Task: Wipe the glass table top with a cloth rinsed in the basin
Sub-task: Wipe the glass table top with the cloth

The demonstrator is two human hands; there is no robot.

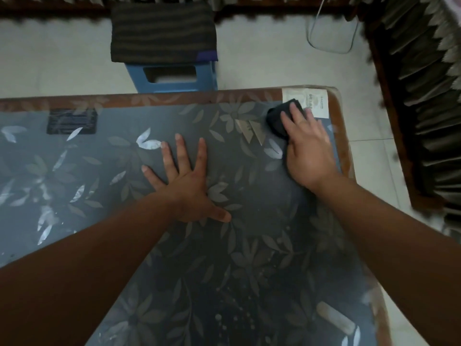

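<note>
The glass table top (262, 203) fills most of the view, dark blue-grey with a leaf pattern and a brown edge. My right hand (305, 146) lies flat over a dark cloth (275, 118), pressing it onto the glass near the far right corner. The cloth peeks out past my fingers on the left. My left hand (185, 178) rests palm down on the glass with its fingers spread, holding nothing. No basin is in view.
A white label (316, 101) sits at the table's far right corner. A blue plastic stool (172, 76) with a dark folded fabric (162, 31) on top stands beyond the far edge. Dark wooden furniture (424, 96) runs along the right. Pale floor tiles surround the table.
</note>
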